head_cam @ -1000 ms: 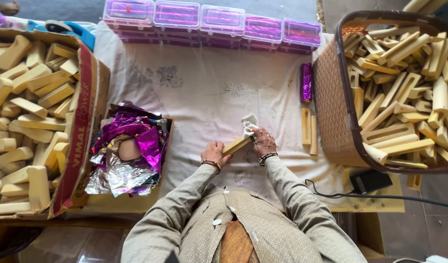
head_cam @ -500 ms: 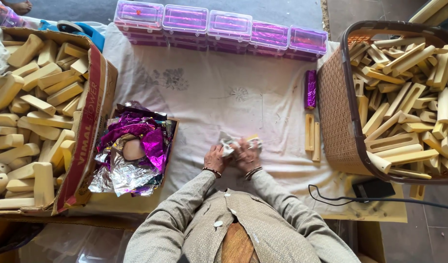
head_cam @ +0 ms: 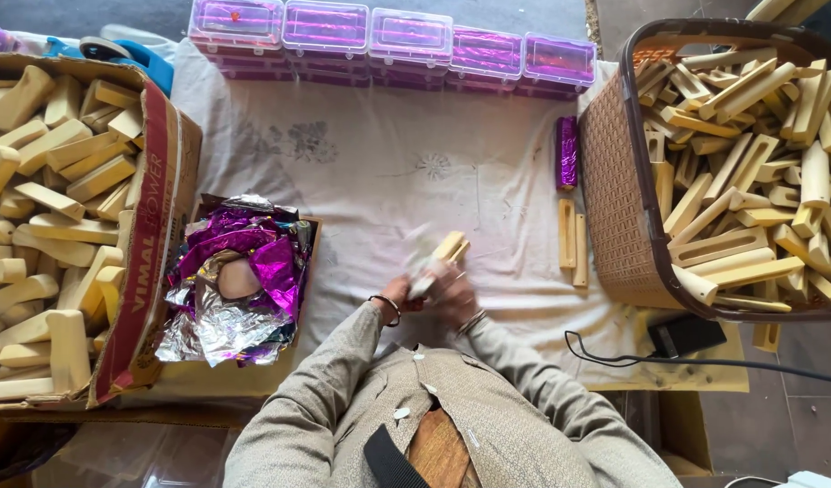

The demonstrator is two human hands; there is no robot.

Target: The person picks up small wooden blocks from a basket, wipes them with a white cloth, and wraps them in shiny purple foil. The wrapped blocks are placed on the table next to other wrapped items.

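Both hands are bunched together over the white cloth (head_cam: pixel 361 181), just beside the pair of bare wooden sticks (head_cam: pixel 574 242): the left hand (head_cam: pixel 405 291) and right hand (head_cam: pixel 452 287) are clamped on one wooden block (head_cam: pixel 450 246) with pale wrapping (head_cam: pixel 419 262) around its lower end. A second ago the block lay flat between the hands; now it tips up, so the wrapping looks underway. The foil box (head_cam: pixel 239 280) sits further left of those sticks.
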